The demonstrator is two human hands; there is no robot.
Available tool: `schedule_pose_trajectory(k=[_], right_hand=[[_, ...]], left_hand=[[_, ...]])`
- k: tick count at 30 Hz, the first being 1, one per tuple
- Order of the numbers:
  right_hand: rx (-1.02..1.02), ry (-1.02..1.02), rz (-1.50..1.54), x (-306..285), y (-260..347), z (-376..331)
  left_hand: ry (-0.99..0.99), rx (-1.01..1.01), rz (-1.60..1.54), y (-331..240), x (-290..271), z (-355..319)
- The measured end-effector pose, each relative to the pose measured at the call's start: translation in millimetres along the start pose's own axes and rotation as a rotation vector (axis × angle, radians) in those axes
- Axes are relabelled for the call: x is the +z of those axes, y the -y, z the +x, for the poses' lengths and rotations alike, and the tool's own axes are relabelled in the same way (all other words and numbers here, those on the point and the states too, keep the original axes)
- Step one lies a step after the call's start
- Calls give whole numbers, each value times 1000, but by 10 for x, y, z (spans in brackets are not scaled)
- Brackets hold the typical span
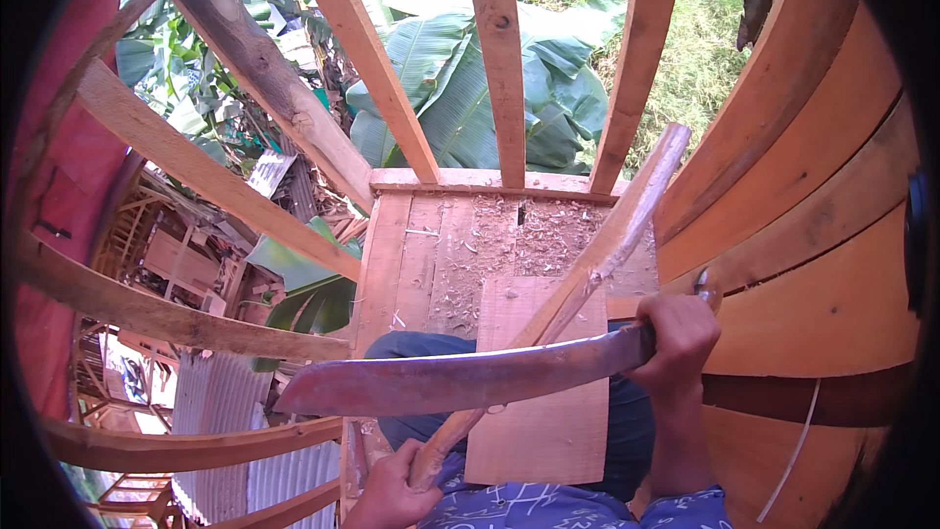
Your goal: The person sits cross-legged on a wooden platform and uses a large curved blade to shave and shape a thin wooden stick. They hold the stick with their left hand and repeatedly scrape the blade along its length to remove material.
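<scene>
On the far left, bent wooden slats cross the view, and past them are grey tin roofs and big green banana leaves. Low down, the left hand is shut tight around the bottom end of a long wooden stick. The stick leans up and to the right, from the hand to the curved wall. A long, rusty blade lies across the stick, touching it, with its tip pointing left. Under both is a flat wooden board that rests on the person's lap. Behind the board is a plank floor with many small wood chips on it. On the right, the right hand is shut tight around the blade's handle. Beside it is a wall of curved orange planks.
</scene>
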State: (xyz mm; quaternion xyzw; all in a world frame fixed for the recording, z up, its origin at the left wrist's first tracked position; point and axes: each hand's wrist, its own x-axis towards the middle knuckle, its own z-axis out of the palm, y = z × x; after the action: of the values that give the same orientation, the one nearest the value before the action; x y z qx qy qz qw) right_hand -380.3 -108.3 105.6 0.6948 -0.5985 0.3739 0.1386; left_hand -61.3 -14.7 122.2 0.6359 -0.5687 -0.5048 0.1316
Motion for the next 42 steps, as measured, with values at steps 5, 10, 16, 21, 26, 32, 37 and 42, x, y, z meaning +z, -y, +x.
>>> schedule_pose_trajectory(k=[5,10,16,21,26,32,37,42], right_hand=[[-19,-14,0,7,-6,18],[-25,9,0,42,0,-1],[-44,20,-3,71,35,10],[-34,3,6,126,72,38],[-46,2,10,164,81,51],[-68,2,17,210,102,77],[-49,22,27,219,96,69],[-84,92,63,216,136,63]], left_hand=[[43,-28,-23,0,-54,-31],[75,-73,-28,74,-69,-60],[80,-100,-54,129,-101,-96],[43,-127,-93,129,-135,-148],[31,-143,-79,142,-182,-179],[4,-137,-48,207,-191,-224],[-2,-195,-29,55,-239,-238],[-14,-164,2,127,-283,-235]])
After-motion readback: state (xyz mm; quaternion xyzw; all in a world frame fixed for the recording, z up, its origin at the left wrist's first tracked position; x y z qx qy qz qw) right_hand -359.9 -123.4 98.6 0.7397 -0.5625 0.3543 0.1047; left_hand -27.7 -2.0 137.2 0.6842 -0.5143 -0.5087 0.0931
